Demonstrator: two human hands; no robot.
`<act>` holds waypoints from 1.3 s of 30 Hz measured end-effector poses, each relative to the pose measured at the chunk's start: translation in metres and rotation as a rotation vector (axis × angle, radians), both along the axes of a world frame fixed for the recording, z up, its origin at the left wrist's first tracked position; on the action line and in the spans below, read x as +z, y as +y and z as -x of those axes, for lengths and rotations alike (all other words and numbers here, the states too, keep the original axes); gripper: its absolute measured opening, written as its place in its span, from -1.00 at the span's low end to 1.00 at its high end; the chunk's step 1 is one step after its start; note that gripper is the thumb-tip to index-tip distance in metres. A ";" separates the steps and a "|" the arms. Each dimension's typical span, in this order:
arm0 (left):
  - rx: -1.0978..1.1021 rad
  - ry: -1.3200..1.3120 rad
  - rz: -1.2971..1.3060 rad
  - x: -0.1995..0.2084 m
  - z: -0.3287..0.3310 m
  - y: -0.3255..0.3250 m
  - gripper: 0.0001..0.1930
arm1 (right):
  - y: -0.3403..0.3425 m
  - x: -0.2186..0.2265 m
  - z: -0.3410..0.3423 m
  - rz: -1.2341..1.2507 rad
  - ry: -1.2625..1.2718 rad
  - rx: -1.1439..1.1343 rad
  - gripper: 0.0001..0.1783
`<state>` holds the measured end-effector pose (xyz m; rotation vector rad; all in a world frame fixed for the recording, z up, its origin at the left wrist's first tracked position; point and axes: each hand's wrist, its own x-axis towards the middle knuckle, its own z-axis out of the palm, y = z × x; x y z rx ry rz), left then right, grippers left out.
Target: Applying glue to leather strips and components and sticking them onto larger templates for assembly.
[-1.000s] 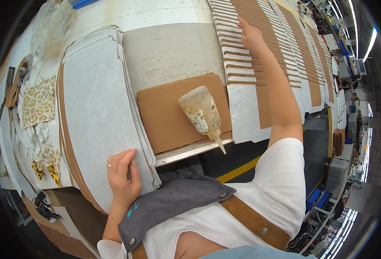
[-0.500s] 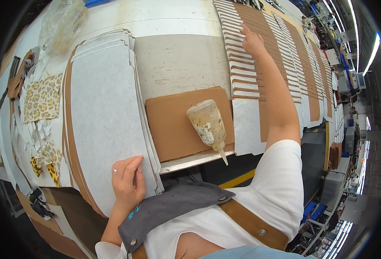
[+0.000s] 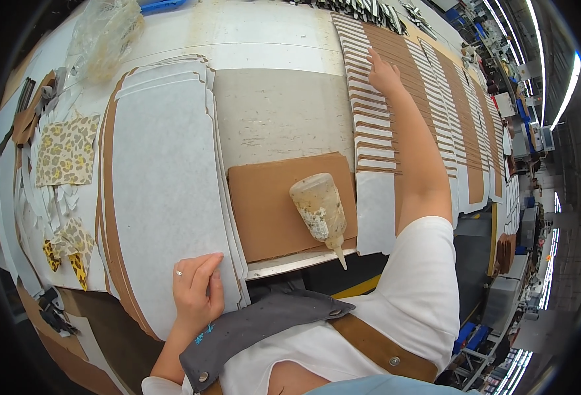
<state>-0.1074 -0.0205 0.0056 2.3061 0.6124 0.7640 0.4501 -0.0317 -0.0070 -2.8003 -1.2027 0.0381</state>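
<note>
left grip (image 3: 198, 288) on smooth sheets (image 3: 162, 178), right grip (image 3: 384, 74) at panels (image 3: 373, 148) — overlapped, striped

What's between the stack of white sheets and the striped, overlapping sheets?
In the head view: a brown cardboard piece with a nozzle-tipped squeeze bottle lying on it, and grey tabletop beyond.

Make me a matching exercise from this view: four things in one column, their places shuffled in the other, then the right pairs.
Things
1. Squeeze bottle
2. Left hand
3. Right hand
4. Leopard-print square

Places
A. At the fanned row of brown-and-white pieces
B. Beside white scraps, toward the left
C. Lying on the brown board
D. On the near part of the white sheets

Pairs: 1-C, 2-D, 3-A, 4-B
</note>
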 end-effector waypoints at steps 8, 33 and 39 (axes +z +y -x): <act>-0.012 -0.009 -0.011 0.000 0.000 0.001 -0.70 | 0.023 -0.003 -0.004 0.066 0.004 -0.054 -0.25; -0.009 -0.028 0.005 -0.002 0.001 0.002 -0.64 | 0.056 -0.005 -0.030 0.105 0.013 -0.054 -0.22; -0.004 -0.033 -0.002 -0.001 0.001 0.002 -0.64 | 0.061 -0.002 -0.039 0.041 0.068 -0.073 -0.21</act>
